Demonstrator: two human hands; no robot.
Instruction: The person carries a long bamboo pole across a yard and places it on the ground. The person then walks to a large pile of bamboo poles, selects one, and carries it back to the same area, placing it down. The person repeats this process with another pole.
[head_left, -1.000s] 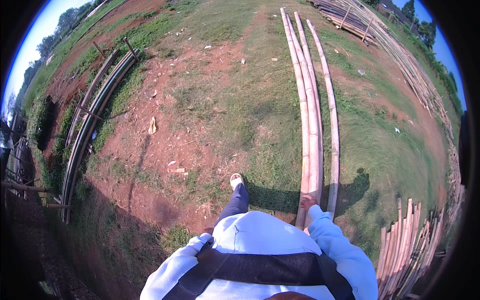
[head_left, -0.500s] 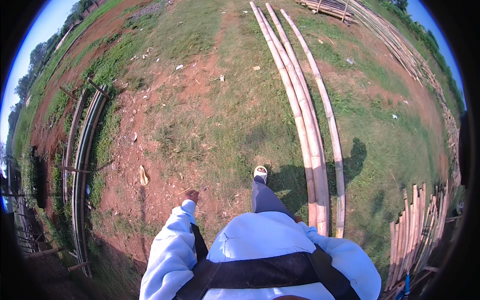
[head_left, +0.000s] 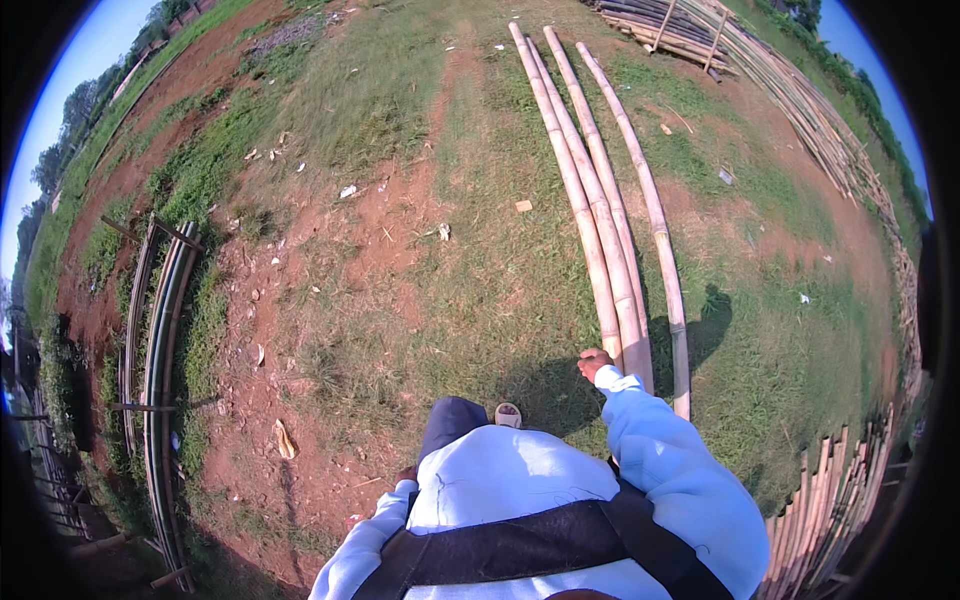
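My right hand [head_left: 593,361] is in front of me, its fingers curled in and nothing showing from them. In the view it overlaps the near part of the long pale bamboo poles [head_left: 592,208], but I cannot tell that it touches them. Down at my left side, my left hand [head_left: 406,474] is mostly hidden by its sleeve and my body, and its fingers cannot be made out. A thin stick [head_left: 368,482] shows close to that hand; whether it is held or lies on the ground is unclear. My sandalled foot [head_left: 508,414] is on the grass.
Dark and greenish poles [head_left: 160,370] rest on crosspieces at the left. More bamboo stands in a bundle [head_left: 830,490] at the near right. A large pole stack [head_left: 790,95] runs along the far right. A yellowish scrap [head_left: 284,440] and other litter dot the grass and red soil.
I have stepped forward; the ground and poles have shifted toward me. My right hand has swung forward into view, while my left hand has dropped back beside my body. The feet have changed places.
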